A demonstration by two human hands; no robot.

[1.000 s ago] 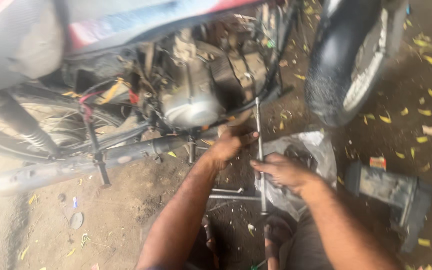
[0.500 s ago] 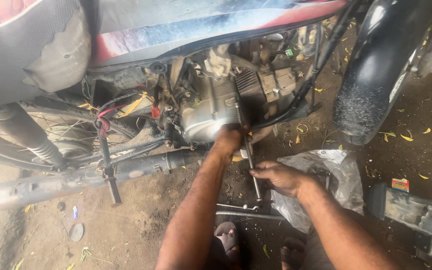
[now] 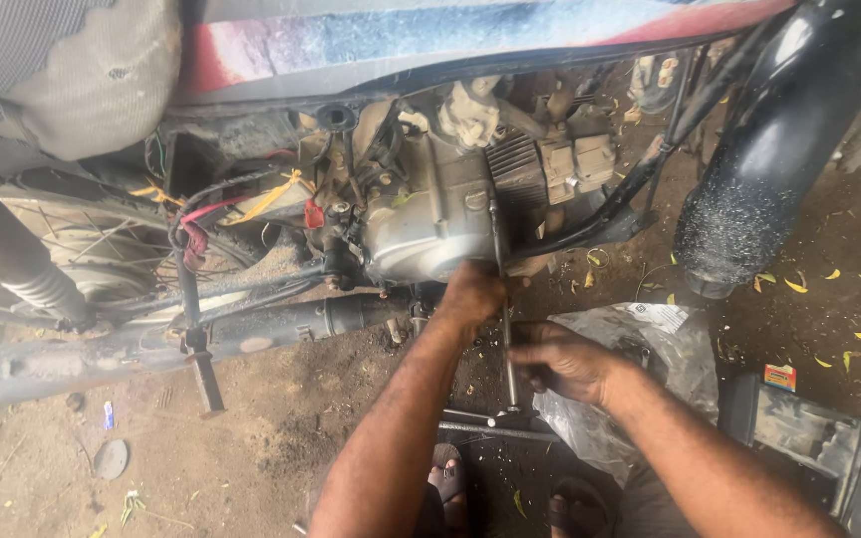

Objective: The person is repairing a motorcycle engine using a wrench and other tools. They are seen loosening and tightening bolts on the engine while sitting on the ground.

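A motorcycle stands over bare dirt, its silver engine case (image 3: 429, 224) right in front of me. A long thin metal T-handle tool (image 3: 503, 319) runs upright from the ground to the engine's right side. My left hand (image 3: 470, 296) is closed around the tool's upper part, just below the engine case. My right hand (image 3: 557, 359) grips the same shaft lower down, to the right. The tool's cross handle (image 3: 495, 426) lies near the ground between my arms.
The exhaust pipe (image 3: 151, 344) runs left along the ground, with the side stand (image 3: 201, 364) down. The black front mudguard and wheel (image 3: 779, 149) rise at the right. A clear plastic bag (image 3: 650, 349) and a grey box-shaped part (image 3: 809, 438) lie to the right. My sandalled feet (image 3: 510, 498) are below.
The view has shifted, so the engine now sits lower and more central. Both hands have stayed on the long tool and moved up with it toward the engine's underside.
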